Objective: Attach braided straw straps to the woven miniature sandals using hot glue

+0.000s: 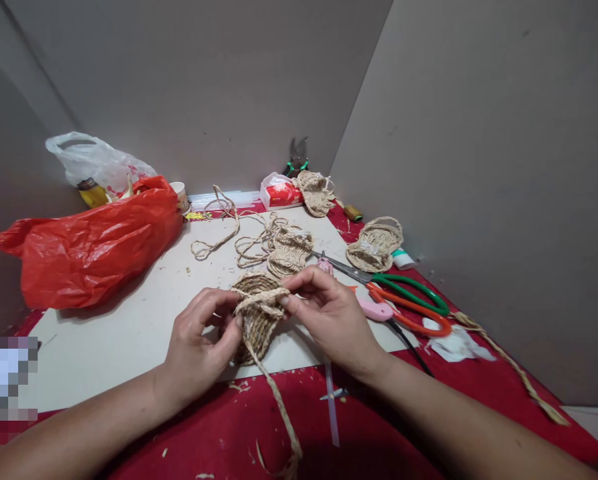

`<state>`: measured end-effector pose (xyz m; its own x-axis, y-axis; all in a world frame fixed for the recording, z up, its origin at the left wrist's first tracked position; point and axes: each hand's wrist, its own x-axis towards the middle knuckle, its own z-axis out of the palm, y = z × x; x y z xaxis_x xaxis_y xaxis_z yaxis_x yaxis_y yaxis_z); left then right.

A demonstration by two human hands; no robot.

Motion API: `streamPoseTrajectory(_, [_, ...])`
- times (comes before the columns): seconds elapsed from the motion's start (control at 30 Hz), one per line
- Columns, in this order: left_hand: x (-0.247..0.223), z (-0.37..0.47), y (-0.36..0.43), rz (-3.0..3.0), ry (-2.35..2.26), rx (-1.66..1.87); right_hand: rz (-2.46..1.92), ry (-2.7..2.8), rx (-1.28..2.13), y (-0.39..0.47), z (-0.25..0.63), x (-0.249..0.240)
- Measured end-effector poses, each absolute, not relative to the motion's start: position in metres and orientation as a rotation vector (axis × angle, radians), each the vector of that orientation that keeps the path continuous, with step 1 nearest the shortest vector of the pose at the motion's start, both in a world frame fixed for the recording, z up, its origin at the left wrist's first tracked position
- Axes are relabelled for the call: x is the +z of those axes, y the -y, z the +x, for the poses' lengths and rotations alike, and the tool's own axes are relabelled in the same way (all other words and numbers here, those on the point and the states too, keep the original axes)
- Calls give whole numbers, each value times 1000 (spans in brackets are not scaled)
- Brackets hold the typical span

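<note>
A woven straw piece (259, 320) is held between my two hands over the front edge of the white board. My left hand (201, 337) pinches its left side with thumb and fingers. At its upper right, my right hand (329, 317) pinches a braided strand (263, 300) that lies across the piece. A braided cord (279, 400) hangs from the piece towards the near edge. Just behind it lies another woven piece (289, 250), with loose cord (253, 247) beside it.
Red bag (103, 247) at left; white board (103, 340) on red cloth (219, 427). Green-handled scissors (409, 283), orange handles (409, 313), a pink handle (376, 310) and a woven piece (375, 245) at right. Tissue pack (281, 193) and pruners (297, 157) at the back, near grey walls.
</note>
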<state>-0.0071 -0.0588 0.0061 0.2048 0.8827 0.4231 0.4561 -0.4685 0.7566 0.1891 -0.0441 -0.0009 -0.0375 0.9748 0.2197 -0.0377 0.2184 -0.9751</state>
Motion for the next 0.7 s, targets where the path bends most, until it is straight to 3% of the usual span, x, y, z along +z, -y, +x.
streamPoseTrajectory(0.23, [12, -6, 66, 1929, -1093, 1131, -1004, 1317, 1128, 45, 187, -1])
streamPoseTrajectory(0.5, [22, 4, 57, 1162, -1104, 974, -998, 1317, 1157, 45, 186, 0])
streamPoseTrajectory(0.7, [18, 3, 59, 1025, -1028, 969, -1006, 1302, 1165, 45, 186, -2])
